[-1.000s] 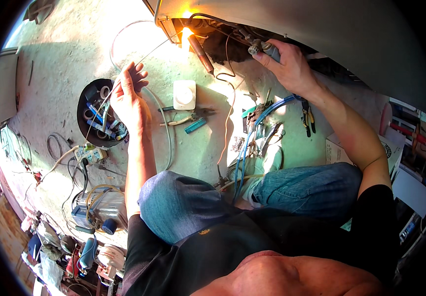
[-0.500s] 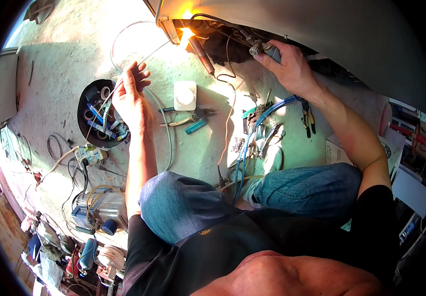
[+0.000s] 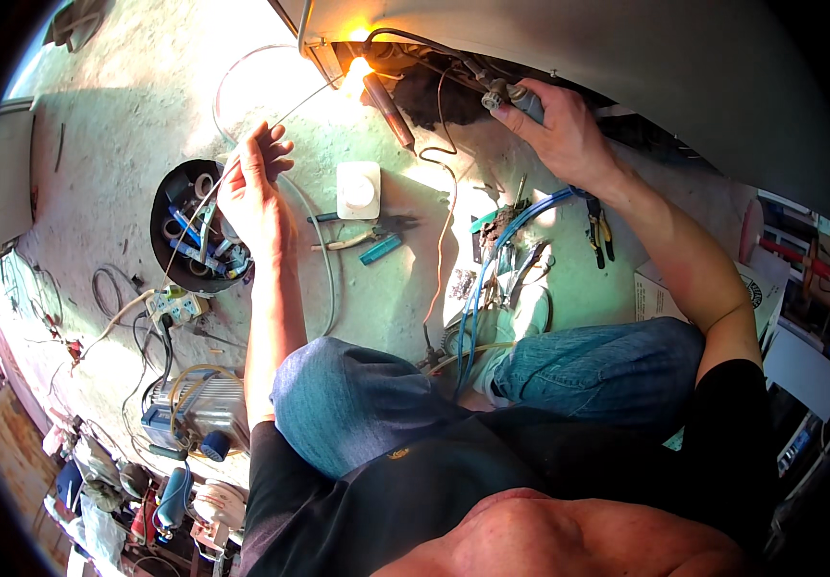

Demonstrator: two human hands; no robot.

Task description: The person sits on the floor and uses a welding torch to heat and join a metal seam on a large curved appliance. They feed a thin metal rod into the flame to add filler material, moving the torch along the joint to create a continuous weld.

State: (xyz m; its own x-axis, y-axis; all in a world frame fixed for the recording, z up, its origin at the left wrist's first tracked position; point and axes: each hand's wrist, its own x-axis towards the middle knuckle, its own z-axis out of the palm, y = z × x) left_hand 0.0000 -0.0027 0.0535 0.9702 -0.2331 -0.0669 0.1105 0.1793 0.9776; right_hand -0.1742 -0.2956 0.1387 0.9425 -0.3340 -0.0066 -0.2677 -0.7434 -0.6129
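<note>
At the base of a metal cabinet [image 3: 665, 67], an orange flame [image 3: 358, 73] glows at the upper end of a copper cylinder [image 3: 388, 111]. My right hand [image 3: 569, 135] is closed on a grey torch handle [image 3: 528, 102] with a valve, its dark curved tube leading toward the flame. My left hand [image 3: 256, 178] is closed on a thin rod [image 3: 307, 100] that reaches up to the flame. A white square block [image 3: 359, 190], pliers [image 3: 346, 240] and a teal piece [image 3: 379, 250] lie on the floor below the cylinder.
Left are a black bucket [image 3: 174, 240] of rolls and parts, a power strip [image 3: 176, 306] and a pump [image 3: 196, 415]. Tools and blue hoses [image 3: 530, 212] lie between my knees and the cabinet. Yellow-handled pliers [image 3: 599, 231] and cardboard [image 3: 655, 293] are right, clutter [image 3: 98, 462] lower left.
My left hand has edged very slightly right and down with the rod. The flame's glow has shifted a little; my right hand stays almost in place.
</note>
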